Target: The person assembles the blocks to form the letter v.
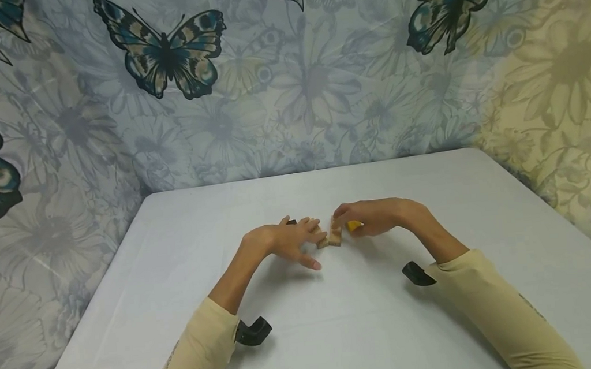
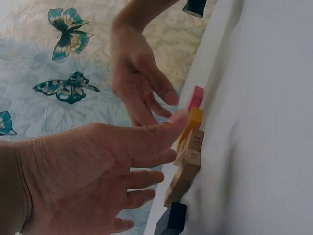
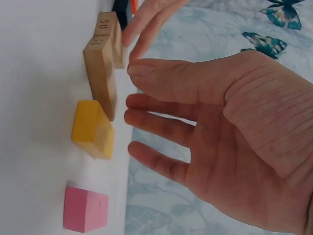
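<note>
Two plain wooden blocks marked with printed numbers stand end to end on the white table, one [image 3: 100, 73] nearer my right hand and the other [image 2: 183, 176] nearer my left. My left hand [image 1: 292, 241] reaches over the left wooden block with its fingers spread and straight, holding nothing that I can see. On the other side, my right hand [image 1: 371, 216] is beside the right wooden block, fingers loosely extended; whether a fingertip touches the wood I cannot tell. A yellow block [image 3: 93, 129] sits under the right hand, partly hidden in the head view.
Beyond the yellow block lies a pink block [image 3: 85, 209]. A dark block [image 2: 172, 219] stands at the left end of the row, with a bit of orange [image 3: 134, 6] near it. The white table [image 1: 308, 345] meets butterfly-patterned cloth [image 1: 316, 119] behind.
</note>
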Demonstrator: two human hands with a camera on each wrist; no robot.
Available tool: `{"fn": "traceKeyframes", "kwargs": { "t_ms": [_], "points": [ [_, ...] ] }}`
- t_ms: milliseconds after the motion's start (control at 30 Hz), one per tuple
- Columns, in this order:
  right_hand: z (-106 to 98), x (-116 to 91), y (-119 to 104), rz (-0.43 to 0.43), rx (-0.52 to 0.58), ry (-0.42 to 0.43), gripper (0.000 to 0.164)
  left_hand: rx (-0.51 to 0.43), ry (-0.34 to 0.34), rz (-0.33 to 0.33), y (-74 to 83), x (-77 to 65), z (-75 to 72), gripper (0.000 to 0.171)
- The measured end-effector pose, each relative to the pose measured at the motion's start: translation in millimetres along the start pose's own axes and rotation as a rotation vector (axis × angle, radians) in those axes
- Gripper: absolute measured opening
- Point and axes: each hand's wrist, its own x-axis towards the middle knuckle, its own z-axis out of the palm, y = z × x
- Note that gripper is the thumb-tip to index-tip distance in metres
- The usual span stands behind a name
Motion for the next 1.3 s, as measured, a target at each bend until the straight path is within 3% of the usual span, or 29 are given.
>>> {"fn": "traceKeyframes", "kwargs": {
  "t_ms": [133,333,833,1067,1300],
  "points": [
    [0.7,0.7,0.7,-0.004,0.008,-0.006,0.04,-0.037,0.002,-0.002,-2.8,-1.2,0.2,0.082],
    [3.4,2.1,-0.2,0.02,0.024,-0.043,0.035,-0.069,-0.025,-0.055,-3.5,1.4,4.2,0.086],
    [4.2,3.5,-2.2,0.021,0.007,-0.047,0.031,0.036,-0.056,-0.026,-3.6,6.8,5.1,0.081],
    [4.3,3.9,-1.2,0.008,-0.003,0.019,0.04,0.033,-0.051,-0.009,-3.7,7.9,4.6,0.079],
    [-1.3,0.3,1.2,0.044,-0.023,0.104,0.044,0.024,-0.063,-0.04,-2.5,5.6,2.9,0.082]
  ]
}}
